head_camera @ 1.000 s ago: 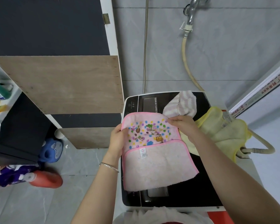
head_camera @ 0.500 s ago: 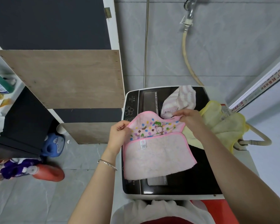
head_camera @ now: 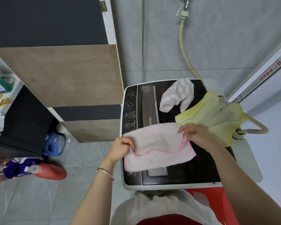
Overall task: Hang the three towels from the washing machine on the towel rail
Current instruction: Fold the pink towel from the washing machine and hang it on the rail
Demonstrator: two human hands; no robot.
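A pink towel [head_camera: 156, 146] with a darker pink border is stretched between both hands over the black lid of the washing machine [head_camera: 193, 168]. My left hand [head_camera: 121, 147] pinches its left edge and my right hand [head_camera: 195, 134] pinches its right edge. Its plain fluffy side faces up. A pink-and-white striped towel [head_camera: 177, 95] lies crumpled at the back of the lid. A yellow towel [head_camera: 216, 116] hangs over the machine's right rear corner. No towel rail is in view.
A plywood cabinet [head_camera: 63, 75] stands left of the machine. On the floor at the left lie a blue detergent jug [head_camera: 54, 144], a red bottle [head_camera: 50, 172] and a purple bottle [head_camera: 18, 168]. A beige hose [head_camera: 183, 51] runs down the tiled wall from a tap.
The towel's printed flap has been folded down toward me, so only the plain side shows. Both hands came closer to me and lower. The camera tilted down.
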